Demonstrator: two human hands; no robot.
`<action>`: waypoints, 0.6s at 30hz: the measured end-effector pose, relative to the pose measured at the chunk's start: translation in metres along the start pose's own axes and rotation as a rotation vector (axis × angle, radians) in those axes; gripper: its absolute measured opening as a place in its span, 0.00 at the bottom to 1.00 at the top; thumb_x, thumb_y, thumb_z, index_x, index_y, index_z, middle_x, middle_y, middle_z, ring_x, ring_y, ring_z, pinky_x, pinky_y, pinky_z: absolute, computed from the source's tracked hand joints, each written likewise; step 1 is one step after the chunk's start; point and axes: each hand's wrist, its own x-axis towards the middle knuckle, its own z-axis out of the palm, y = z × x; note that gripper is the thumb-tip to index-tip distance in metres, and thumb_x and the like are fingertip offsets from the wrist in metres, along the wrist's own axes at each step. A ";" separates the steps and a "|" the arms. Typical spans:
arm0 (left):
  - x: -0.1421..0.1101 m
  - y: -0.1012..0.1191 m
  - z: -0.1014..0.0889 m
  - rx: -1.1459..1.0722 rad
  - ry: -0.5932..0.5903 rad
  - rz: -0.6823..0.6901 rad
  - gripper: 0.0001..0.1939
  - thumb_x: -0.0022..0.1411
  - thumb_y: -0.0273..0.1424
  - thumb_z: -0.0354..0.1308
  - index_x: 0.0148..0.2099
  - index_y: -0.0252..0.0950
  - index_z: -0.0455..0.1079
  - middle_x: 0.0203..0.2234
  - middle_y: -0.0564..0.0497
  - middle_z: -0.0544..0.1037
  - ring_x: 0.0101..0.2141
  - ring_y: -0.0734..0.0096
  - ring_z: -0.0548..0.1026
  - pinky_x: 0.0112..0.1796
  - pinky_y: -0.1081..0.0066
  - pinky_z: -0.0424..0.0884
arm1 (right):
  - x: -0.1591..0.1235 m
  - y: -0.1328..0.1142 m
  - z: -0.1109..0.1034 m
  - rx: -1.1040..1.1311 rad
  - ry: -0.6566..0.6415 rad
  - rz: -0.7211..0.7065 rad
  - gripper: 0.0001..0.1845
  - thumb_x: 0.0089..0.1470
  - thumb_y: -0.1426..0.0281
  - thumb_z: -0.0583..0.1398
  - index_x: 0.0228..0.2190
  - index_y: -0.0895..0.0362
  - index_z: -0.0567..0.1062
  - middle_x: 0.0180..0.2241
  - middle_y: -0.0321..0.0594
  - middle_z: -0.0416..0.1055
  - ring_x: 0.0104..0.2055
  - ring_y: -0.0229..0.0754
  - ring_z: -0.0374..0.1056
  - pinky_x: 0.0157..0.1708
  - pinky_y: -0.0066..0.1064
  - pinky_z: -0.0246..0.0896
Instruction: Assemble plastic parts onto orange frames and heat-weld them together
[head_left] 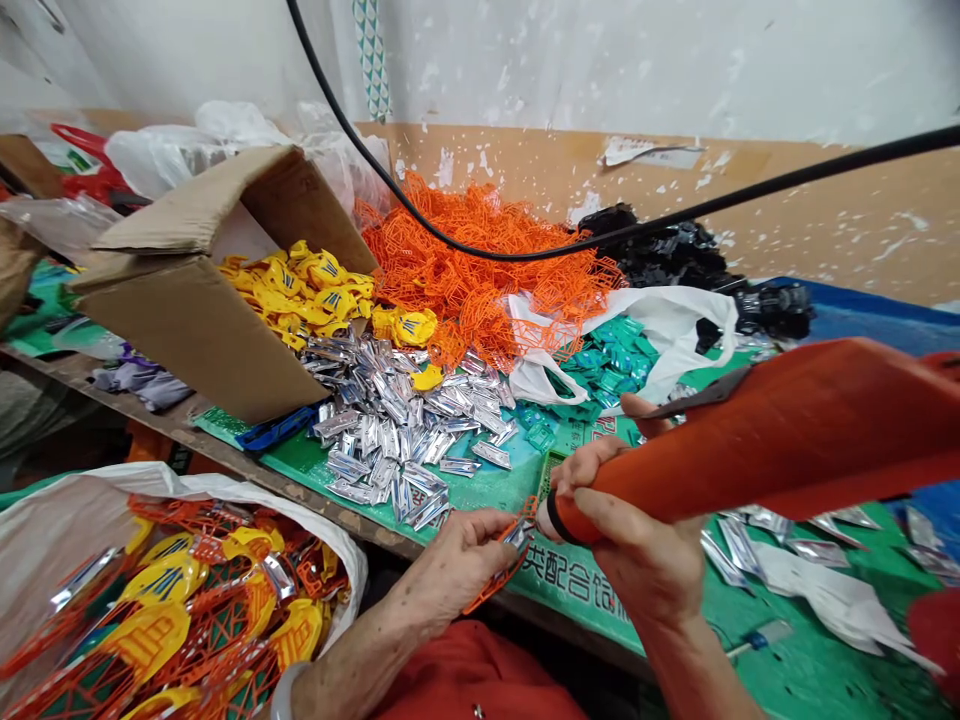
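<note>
My left hand [454, 575] pinches an orange plastic frame [487, 592] with a silver piece [517, 535] on it, just past the table's front edge. My right hand [637, 550] is wrapped round a thick orange electric screwdriver [757, 435] with a black ring and a pale nose. A dark lever [701, 390] runs along its top. The screwdriver's nose points left at the frame's end, close to my left fingertips; whether it touches is hard to tell. Ahead of my left hand lie loose silver pieces [405, 430].
A tilted cardboard box [202, 330] spills yellow parts [300, 290]. Behind are piled orange frames [480, 260], green pieces [615, 360] by a white bag [690, 310], and black parts [652, 250]. A black cable [480, 252] arcs across. Lower left, a white sack [349, 570] holds orange-and-yellow assemblies.
</note>
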 end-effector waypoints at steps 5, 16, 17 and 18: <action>0.002 0.000 0.002 -0.019 0.003 0.007 0.13 0.52 0.32 0.59 0.38 0.31 0.77 0.25 0.54 0.71 0.27 0.74 0.61 0.31 0.72 0.53 | -0.001 0.001 -0.001 -0.020 0.004 -0.015 0.39 0.40 0.77 0.65 0.53 0.44 0.62 0.25 0.28 0.68 0.25 0.37 0.66 0.28 0.34 0.66; 0.002 -0.003 -0.001 -0.049 0.029 -0.055 0.09 0.47 0.31 0.59 0.32 0.31 0.73 0.20 0.57 0.65 0.23 0.77 0.56 0.26 0.72 0.48 | -0.006 0.011 0.001 -0.075 0.000 -0.058 0.36 0.42 0.77 0.64 0.52 0.45 0.62 0.25 0.28 0.68 0.26 0.38 0.66 0.29 0.36 0.66; 0.002 -0.003 0.000 -0.059 0.030 -0.059 0.10 0.47 0.31 0.59 0.32 0.31 0.74 0.19 0.57 0.65 0.22 0.77 0.56 0.26 0.72 0.48 | -0.007 0.011 0.001 -0.082 -0.013 -0.063 0.35 0.42 0.77 0.64 0.51 0.45 0.63 0.25 0.28 0.68 0.26 0.38 0.66 0.30 0.36 0.66; 0.002 -0.003 0.000 -0.063 0.028 -0.060 0.10 0.46 0.31 0.60 0.33 0.31 0.74 0.20 0.57 0.66 0.22 0.77 0.57 0.26 0.72 0.49 | -0.007 0.010 0.000 -0.077 -0.022 -0.065 0.33 0.42 0.77 0.64 0.50 0.46 0.64 0.25 0.29 0.68 0.26 0.38 0.66 0.30 0.36 0.66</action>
